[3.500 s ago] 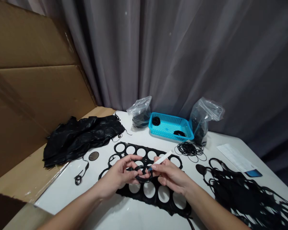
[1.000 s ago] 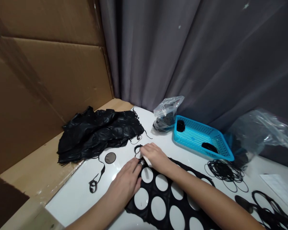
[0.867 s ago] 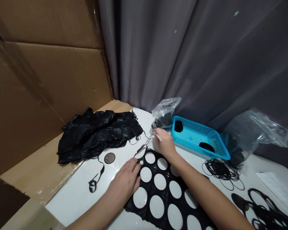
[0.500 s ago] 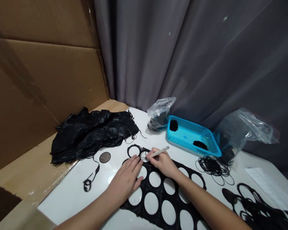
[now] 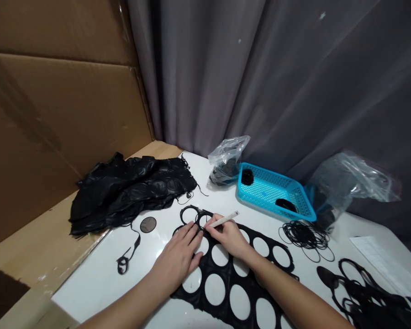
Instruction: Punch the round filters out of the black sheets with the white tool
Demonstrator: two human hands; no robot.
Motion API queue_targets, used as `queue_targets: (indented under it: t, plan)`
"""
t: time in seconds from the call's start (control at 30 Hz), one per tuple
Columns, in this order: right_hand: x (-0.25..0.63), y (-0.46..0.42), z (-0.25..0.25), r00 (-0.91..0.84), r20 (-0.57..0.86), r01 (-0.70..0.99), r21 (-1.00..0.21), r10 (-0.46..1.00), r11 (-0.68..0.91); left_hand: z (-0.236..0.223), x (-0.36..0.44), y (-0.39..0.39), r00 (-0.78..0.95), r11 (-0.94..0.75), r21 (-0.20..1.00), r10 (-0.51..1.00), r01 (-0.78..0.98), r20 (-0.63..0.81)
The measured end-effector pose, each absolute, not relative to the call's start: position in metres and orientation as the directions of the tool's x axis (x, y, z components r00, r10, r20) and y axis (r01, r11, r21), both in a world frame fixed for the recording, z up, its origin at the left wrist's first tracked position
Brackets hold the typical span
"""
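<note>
simply resting the left hand (image 5: 178,258), palm down, on the far left part of the black punched sheet (image 5: 229,274), with fingers straight and nearly together, thumb apart, gripping nothing. pinching a slim white tool (image 5: 228,218) in the right hand (image 5: 232,236), with fingers closed in narrow around it, slanting it down toward the sheet's far left corner, just beside the left hand. cannot tell about contact between tool and sheet. find the sheet spread flat on the white table (image 5: 102,292), beneath both hands. to its left, note a dark disc (image 5: 148,225) and a curled black strip (image 5: 123,264). beyond, spot a blue basket (image 5: 260,206) with two black coils (image 5: 247,177) inside, between two clear bags (image 5: 226,157).
</note>
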State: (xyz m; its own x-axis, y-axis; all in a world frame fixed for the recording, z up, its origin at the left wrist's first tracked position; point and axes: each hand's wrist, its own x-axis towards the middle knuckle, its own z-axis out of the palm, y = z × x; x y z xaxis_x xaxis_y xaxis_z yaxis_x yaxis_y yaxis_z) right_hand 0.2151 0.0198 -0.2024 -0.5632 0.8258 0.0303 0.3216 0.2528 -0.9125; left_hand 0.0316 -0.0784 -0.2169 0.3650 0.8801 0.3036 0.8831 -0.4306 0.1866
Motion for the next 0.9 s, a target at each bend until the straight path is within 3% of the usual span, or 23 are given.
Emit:
queue_targets:
  t: [0.2,0.33,0.4,0.5,0.6,0.67,0.77,0.9]
  plan:
    - [0.216,0.019,-0.202,-0.583,0.097,0.348,-0.867,0.806,0.356,-0.217,0.031,-0.079,0.357,-0.428,0.202,0.881,0.881,0.31]
    - [0.217,0.012,-0.206,-0.593,0.239,0.353,-0.781,0.769,0.515,-0.216,0.031,-0.079,0.349,-0.42,0.209,0.886,0.883,0.306]
    - [0.216,0.006,-0.212,-0.63,0.323,0.382,-0.662,0.706,0.644,-0.216,0.031,-0.079,0.348,-0.42,0.216,0.886,0.881,0.306]
    - [0.213,0.006,-0.216,-0.748,0.35,0.44,-0.376,0.564,0.816,-0.217,0.032,-0.078,0.351,-0.425,0.211,0.882,0.88,0.315]
    - [0.22,0.027,-0.208,-0.724,0.346,0.565,-0.201,0.597,0.8,-0.218,0.032,-0.078,0.342,-0.419,0.208,0.883,0.884,0.321]
    - [0.234,0.049,-0.195,-0.576,0.434,0.687,-0.202,0.693,0.698,-0.217,0.03,-0.079,0.332,-0.412,0.224,0.887,0.883,0.322]
    - [0.264,0.072,-0.177,-0.337,0.562,0.763,-0.308,0.756,0.569,-0.213,0.027,-0.079,0.334,-0.415,0.249,0.89,0.875,0.312]
    - [0.286,0.063,-0.173,-0.267,0.427,0.641,-0.591,0.864,0.49,-0.205,0.03,-0.075,0.342,-0.415,0.214,0.888,0.884,0.307]
